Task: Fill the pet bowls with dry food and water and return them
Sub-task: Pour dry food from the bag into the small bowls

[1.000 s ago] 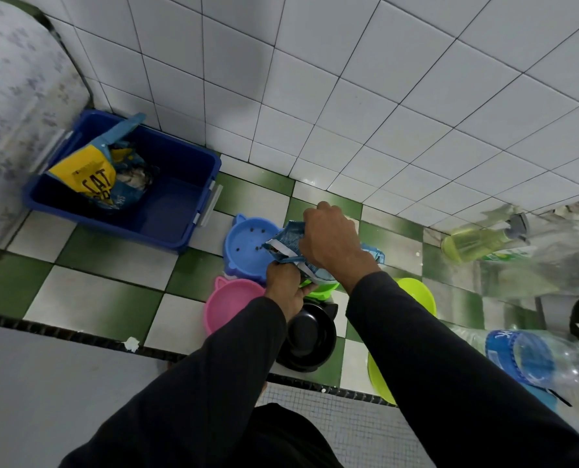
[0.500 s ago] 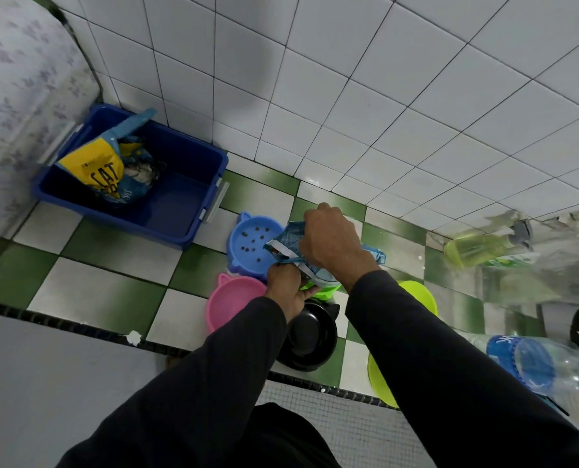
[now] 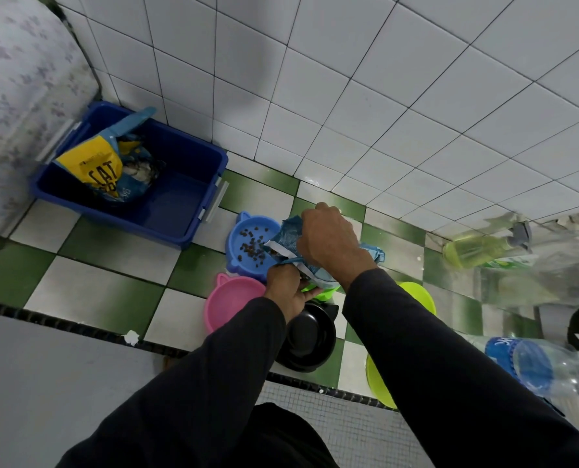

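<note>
fingers of right hand (image 3: pixel 328 239) curled over upper rear of blue food bag (image 3: pixel 289 236), gripping it; bag tilted, open mouth toward blue bowl (image 3: pixel 252 241). fingers of left hand (image 3: pixel 286 288) pinching lower edge of same bag just below its mouth. both arms in dark sleeves (image 3: pixel 213 383).

blue bowl: on green-and-white checkered floor (image 3: pixel 112 265), directly under bag mouth, brown kibble (image 3: pixel 252 246) scattered across its inside. pink bowl (image 3: pixel 230 304): just beside blue bowl, on near side, no contents visible. black bowl (image 3: pixel 311 336): right of pink bowl, partly covered by left wrist. small green bowl (image 3: pixel 325 292): mostly hidden beneath bag and hands, contents not discernible. two larger lime-green bowls: one (image 3: pixel 416 295) behind right forearm, one (image 3: pixel 377 383) at floor edge near black bowl; both partly hidden.

blue storage bin (image 3: pixel 180 197): against white tiled wall (image 3: pixel 348 79), well apart from bowls to left, holding yellow-and-blue cat food bag (image 3: pixel 95 167) leaning in its left corner.

right edge of view: yellow-green spray bottle (image 3: pixel 477 246) and clear bottle with blue label (image 3: pixel 524 363), both blurred.
</note>
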Demonstrator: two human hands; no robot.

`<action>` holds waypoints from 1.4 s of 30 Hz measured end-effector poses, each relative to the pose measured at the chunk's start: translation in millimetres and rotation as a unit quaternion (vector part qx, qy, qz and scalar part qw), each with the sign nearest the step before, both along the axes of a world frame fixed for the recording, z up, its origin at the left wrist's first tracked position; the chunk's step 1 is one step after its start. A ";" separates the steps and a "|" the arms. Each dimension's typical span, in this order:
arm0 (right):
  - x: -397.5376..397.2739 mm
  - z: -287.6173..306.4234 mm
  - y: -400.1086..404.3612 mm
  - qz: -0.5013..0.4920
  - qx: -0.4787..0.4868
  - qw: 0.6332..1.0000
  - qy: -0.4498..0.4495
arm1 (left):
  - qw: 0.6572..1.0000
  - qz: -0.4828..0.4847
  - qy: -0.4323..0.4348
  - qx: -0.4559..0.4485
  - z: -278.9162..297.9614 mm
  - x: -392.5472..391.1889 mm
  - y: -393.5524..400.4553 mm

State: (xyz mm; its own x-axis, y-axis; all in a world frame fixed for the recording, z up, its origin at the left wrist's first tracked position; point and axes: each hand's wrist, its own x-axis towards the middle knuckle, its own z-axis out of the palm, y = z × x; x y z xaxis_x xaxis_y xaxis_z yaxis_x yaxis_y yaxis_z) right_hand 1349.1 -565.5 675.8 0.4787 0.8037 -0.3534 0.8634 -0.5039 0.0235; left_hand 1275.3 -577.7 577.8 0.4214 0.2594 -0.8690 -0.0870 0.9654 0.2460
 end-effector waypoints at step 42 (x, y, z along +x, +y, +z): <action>1.4 -0.7 8.3 -0.004 0.012 1.000 0.022 | 0.998 0.007 -0.053 -0.032 6.1 -4.4 3.2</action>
